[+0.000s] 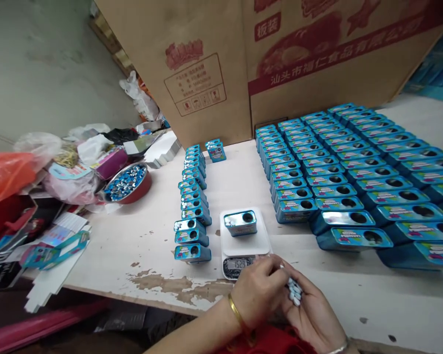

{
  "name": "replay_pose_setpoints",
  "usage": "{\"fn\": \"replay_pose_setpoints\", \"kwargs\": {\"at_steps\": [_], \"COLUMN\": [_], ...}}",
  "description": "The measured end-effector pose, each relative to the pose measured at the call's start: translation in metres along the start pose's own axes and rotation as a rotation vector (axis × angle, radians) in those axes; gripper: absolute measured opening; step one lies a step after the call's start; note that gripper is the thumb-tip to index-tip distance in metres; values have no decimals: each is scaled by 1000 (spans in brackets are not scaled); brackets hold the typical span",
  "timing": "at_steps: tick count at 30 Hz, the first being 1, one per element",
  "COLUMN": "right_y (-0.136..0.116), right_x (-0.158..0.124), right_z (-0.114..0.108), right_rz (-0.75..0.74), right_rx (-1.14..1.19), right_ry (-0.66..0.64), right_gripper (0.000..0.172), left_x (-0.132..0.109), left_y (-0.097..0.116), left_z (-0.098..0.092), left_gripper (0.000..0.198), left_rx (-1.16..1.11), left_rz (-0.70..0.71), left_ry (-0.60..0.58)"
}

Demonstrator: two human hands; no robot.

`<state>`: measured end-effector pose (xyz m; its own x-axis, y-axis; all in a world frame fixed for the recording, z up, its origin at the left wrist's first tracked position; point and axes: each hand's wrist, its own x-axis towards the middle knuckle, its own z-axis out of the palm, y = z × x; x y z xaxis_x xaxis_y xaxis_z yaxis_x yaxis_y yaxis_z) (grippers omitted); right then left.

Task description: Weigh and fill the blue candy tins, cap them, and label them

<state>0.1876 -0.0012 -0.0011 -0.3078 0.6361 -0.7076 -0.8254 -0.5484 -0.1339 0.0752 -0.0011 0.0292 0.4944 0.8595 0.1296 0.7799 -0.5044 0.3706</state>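
Note:
My right hand (313,309) is cupped palm up around several small, pale oval candies (294,293). Over that palm, the fingers of my left hand (256,290) are pinched together; a pale speck shows at their tips, too small to name. A gold bangle circles the left wrist. Just beyond the hands stands a white digital scale (227,246), its display appearing to read 1529. On its plate sits a blue tin (240,228) with a round hole in its top and a few pale candies on the lid.
A column of blue tins (192,251) runs left of the scale, some with candies on top. Many more tins (295,209) stand in rows at right. A red bowl (145,184) of small blue-and-silver pieces sits left; a large cardboard box (214,59) stands behind.

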Motion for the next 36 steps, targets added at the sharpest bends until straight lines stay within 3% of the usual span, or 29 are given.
{"fn": "replay_pose_setpoints", "kwargs": {"at_steps": [6, 9, 13, 17, 19, 25, 30, 32, 36], "right_y": [2, -3, -8, -12, -13, -18, -22, -22, -19], "right_x": [1, -3, -3, -2, -1, 1, -2, -4, -12], "right_z": [9, 19, 30, 33, 31, 21, 8, 0, -20], "right_rz": [33, 51, 55, 66, 62, 38, 33, 52, 197], "right_rx": [48, 99, 130, 110, 98, 92, 77, 78, 77], "right_ry": [-12, 5, -42, -93, -118, -144, -137, -120, -36], "right_gripper": [15, 21, 22, 18, 15, 14, 15, 15, 17], "left_x": [2, 4, 14, 33, 43, 54, 45, 37, 16], "left_y": [-7, -11, -20, -38, -48, -66, -48, -29, 15], "left_z": [-2, -7, -29, -61, -71, -78, -79, -66, -19], "left_gripper": [8, 10, 8, 4, 4, 8, 10, 12, 17], "left_rx": [-19, -166, -366, -332, -277, -127, -150, -183, -78], "left_rz": [0, -15, -40, -94, -123, -120, -69, -7, 146], "left_ry": [-40, -17, 120, 326, 359, 218, 235, 119, -220]}}
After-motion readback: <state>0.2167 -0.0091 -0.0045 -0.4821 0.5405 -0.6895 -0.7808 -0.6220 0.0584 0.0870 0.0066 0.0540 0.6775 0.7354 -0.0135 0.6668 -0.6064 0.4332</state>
